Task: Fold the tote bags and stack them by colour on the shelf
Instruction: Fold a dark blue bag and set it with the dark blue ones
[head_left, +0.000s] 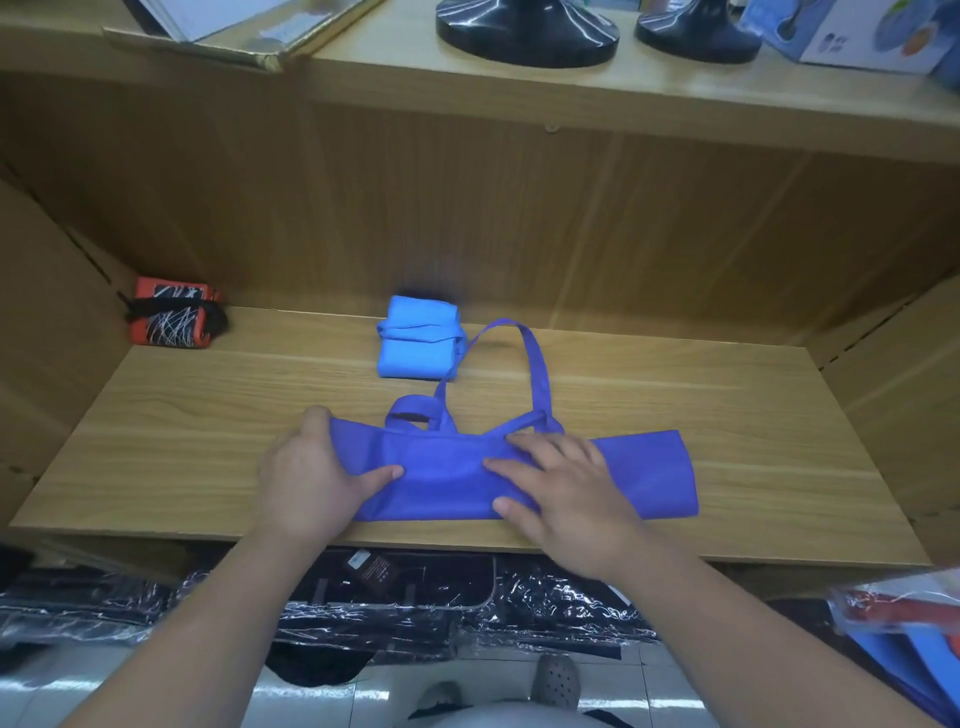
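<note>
Spanning left to right, dark blue tote bag (639, 478): left hand (306, 478) grips its left end, flat right hand (561, 488) presses its middle.

On the shelf board (182, 441), we hold the left end of the long bag (639, 478) with our left hand (306, 483); our right hand (566, 493) rests on its middle. Just behind the long bag sits a folded bag (415, 338); far behind it to the left, a bundle (171, 319) lies in the corner.
</note>
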